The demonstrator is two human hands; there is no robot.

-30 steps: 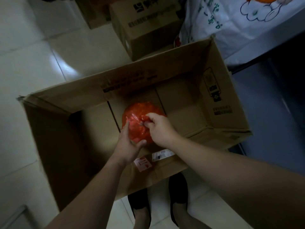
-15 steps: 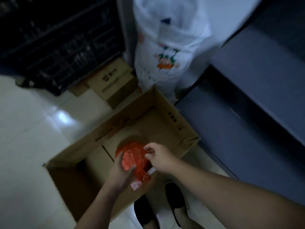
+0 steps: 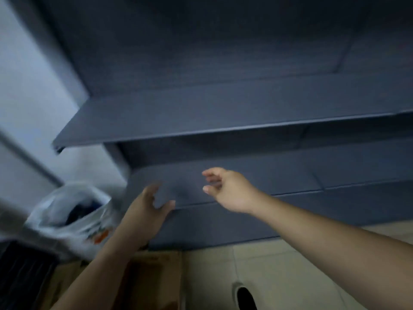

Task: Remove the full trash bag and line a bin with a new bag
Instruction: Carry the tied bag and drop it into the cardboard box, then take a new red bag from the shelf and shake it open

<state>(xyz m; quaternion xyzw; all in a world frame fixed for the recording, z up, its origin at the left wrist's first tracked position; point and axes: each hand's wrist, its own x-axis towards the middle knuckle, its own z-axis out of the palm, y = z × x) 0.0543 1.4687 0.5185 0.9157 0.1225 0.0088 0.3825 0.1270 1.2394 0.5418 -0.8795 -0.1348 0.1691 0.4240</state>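
Observation:
My left hand (image 3: 149, 209) is raised in front of a dark blue shelf unit (image 3: 234, 113), fingers apart and holding nothing. Slightly higher and to its right, my right hand (image 3: 225, 189) is also open and empty, its fingers loosely curled toward the lower shelf (image 3: 335, 173). The cardboard box (image 3: 154, 280) shows only as a brown corner at the bottom, under my left forearm. The red trash bag is out of sight. The picture is blurred by motion.
A white plastic bag (image 3: 73, 211) with dark contents and printed colours stands at the left, beside the shelf unit. A dark slatted crate (image 3: 20, 274) fills the bottom left corner. Pale floor tiles (image 3: 279, 265) lie at the lower right, with one black shoe (image 3: 244, 297).
Both hands have let go of the red bag and risen from the box. The view has swung up and right from the box to the shelves.

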